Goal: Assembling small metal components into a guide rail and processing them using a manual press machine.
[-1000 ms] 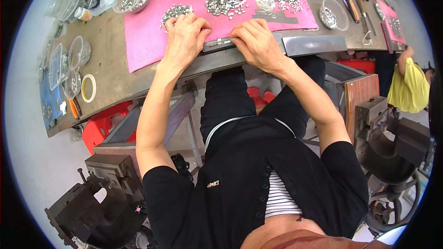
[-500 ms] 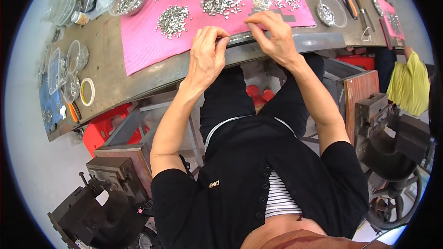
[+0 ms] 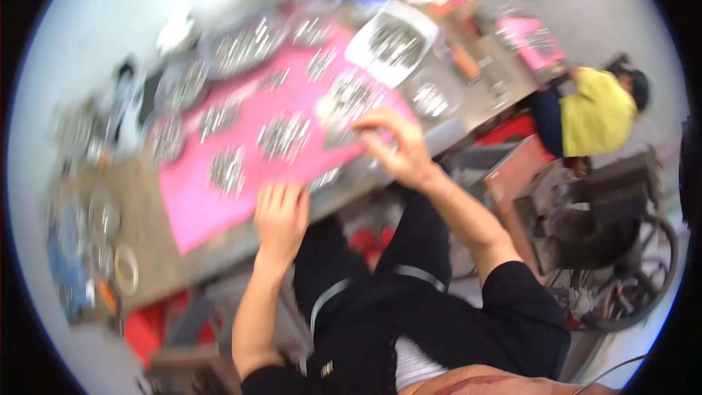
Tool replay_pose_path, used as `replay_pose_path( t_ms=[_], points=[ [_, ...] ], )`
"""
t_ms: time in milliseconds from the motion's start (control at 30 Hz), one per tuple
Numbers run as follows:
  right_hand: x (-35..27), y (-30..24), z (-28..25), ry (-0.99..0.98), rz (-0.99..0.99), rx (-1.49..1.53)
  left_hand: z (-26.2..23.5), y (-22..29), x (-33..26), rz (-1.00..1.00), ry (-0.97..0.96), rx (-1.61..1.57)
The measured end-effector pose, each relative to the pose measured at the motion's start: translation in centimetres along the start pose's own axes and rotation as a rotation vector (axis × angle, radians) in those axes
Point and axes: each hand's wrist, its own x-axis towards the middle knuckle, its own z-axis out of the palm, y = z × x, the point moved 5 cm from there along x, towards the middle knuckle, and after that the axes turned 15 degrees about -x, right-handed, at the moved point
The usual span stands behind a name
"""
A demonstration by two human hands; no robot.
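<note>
Sorting at the pink mat [image 3: 197,212], I had several piles of small metal parts [image 3: 284,136] heaped beyond my fingertips, my left hand [image 3: 280,216] lying flat with fingers together, my right hand [image 3: 395,152] too blurred to tell any pinch.

Only one view is given, from a fisheye camera worn on the head. It is pointed down and forward over the bench [image 3: 183,263] and the person's lap. The picture is blurred and appears tilted, and its edges are bent. The hands are seen from near.
</note>
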Motion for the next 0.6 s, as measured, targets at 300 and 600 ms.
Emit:
replay_pose_path(
  t_ms=[300,600],
  points=[
    [3.0,-9.9,-11.4,0.072,-0.443,-0.469,-8.0,3.0,5.3,0.004,-0.034,-0.426],
    [-10.2,1.1,-8.6,-0.099,0.035,-0.642,-20.1,11.0,6.7,0.539,0.056,-1.562]
  ],
)
